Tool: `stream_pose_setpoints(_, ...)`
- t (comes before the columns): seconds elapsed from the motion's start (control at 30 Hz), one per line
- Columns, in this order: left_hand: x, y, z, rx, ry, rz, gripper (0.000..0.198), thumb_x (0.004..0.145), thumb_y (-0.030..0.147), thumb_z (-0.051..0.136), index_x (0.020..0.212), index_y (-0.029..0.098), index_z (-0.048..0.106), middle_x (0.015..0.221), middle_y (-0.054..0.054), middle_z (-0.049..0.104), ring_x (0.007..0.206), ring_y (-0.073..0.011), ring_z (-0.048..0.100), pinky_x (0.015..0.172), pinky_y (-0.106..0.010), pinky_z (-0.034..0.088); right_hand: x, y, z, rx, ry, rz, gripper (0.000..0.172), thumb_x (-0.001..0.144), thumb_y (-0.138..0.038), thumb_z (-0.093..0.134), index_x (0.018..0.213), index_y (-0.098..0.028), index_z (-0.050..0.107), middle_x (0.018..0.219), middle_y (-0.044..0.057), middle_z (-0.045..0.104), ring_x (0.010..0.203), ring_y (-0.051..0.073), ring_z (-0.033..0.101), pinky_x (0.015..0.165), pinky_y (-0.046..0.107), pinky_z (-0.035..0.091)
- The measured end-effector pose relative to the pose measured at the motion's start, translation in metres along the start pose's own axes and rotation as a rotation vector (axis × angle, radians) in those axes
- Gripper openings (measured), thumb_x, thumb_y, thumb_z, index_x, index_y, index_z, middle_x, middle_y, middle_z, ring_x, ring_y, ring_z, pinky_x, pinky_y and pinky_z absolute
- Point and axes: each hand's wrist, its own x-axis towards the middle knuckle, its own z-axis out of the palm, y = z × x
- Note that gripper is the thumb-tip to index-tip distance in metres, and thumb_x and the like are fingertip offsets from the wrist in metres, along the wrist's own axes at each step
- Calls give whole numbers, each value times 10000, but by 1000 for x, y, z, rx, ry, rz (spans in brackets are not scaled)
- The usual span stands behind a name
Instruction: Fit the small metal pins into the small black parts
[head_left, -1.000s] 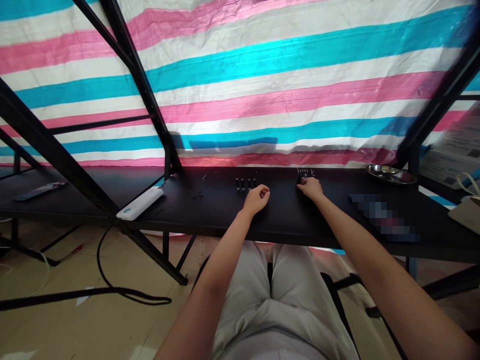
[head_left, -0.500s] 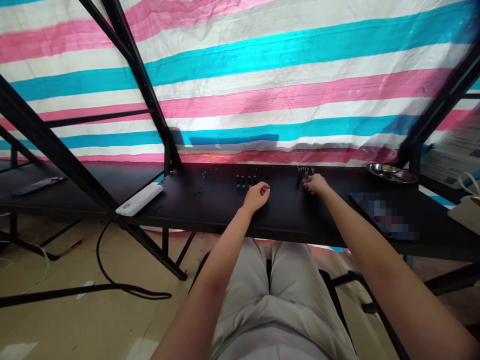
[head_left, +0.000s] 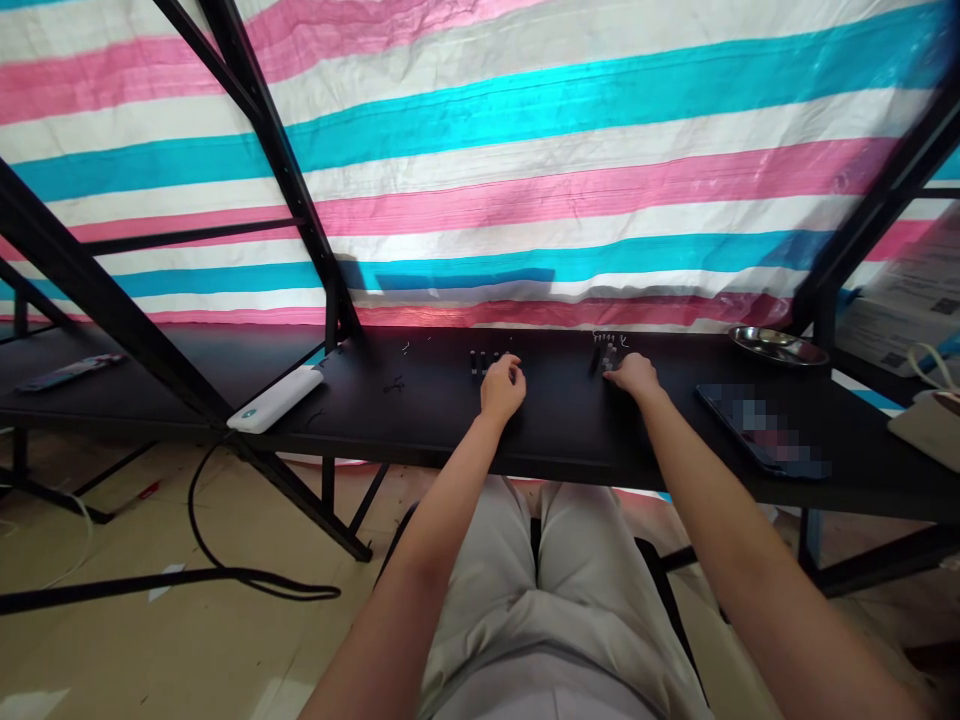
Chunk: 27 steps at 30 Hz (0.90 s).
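Note:
A row of small dark cylinders with pale lower ends [head_left: 474, 363] stands upright on the black table. My left hand [head_left: 503, 388] curls over the right end of this row, hiding part of it. Its thumb and fingers bend toward each other; what lies between them is hidden. Farther right is a second cluster of small dark cylinders [head_left: 596, 354]. My right hand [head_left: 636, 374] pinches a greyish small cylinder [head_left: 610, 356] near its lower end, beside that cluster. Thin pale curled pieces [head_left: 609, 338] lie just behind it.
A shiny metal dish [head_left: 778, 347] and a phone-like dark slab [head_left: 761, 430] lie on the right. A white oblong device [head_left: 276, 400] with a black cable [head_left: 193, 500] lies at left. Thin dark strands [head_left: 394, 384] and the black metal frame [head_left: 281, 165] flank the table [head_left: 420, 420].
My left hand has shifted slightly left and up over the row, its fingers reaching farther across. My right hand has lowered slightly, staying at the right cluster.

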Motion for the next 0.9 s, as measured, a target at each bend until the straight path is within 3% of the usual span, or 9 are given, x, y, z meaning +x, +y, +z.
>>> stream_pose_setpoints(0.03,0,1,-2,38,89,-26,261,772,100,470,1003,187,552,911,-64,616,864,-176,565,833,-317,456,-6,-4,0,-50,-32,71,295,650,-320,712,853,-109,674,904,197,656,867,292,638,718,374,484)
stream_pose_setpoints(0.1,1,3,-5,107,250,-74,382,746,54,449,1103,180,508,1076,-101,578,1021,-217,522,914,-358,419,-21,-14,2,-81,-44,63,299,704,-341,666,896,-113,665,942,197,649,886,283,630,727,362,474)
stream_pose_setpoints(0.2,0,3,-6,172,347,-132,535,720,29,440,1233,178,423,1289,-129,455,1185,-270,419,968,-414,375,-42,-27,10,-21,-13,-168,207,801,-331,544,837,-160,655,895,130,658,852,235,619,735,327,454)
stream_pose_setpoints(0.3,-1,3,-4,204,297,-138,616,716,29,444,1306,187,365,1396,-135,341,1237,-297,368,970,-447,365,-54,-35,19,91,42,-488,199,832,-317,488,830,-178,630,875,78,645,797,178,589,724,276,432)
stream_pose_setpoints(0.4,0,3,-2,240,228,-123,626,723,39,451,1325,193,373,1394,-142,342,1216,-312,385,949,-453,377,-60,-38,23,125,47,-651,205,841,-308,459,802,-182,616,818,57,620,727,153,555,686,255,412)
stream_pose_setpoints(0.6,4,2,1,260,22,-110,574,818,99,391,1385,154,320,1105,-163,565,1028,-272,526,875,-396,428,-64,-42,26,100,2,-710,195,840,-295,459,765,-189,604,765,39,599,688,145,534,648,244,387)
stream_pose_setpoints(0.9,11,-3,10,262,-89,-151,639,824,157,469,1426,199,255,1037,-138,600,920,-235,596,818,-334,453,-65,-45,28,46,-4,-709,184,838,-283,466,771,-193,612,760,38,604,683,142,535,613,244,368)
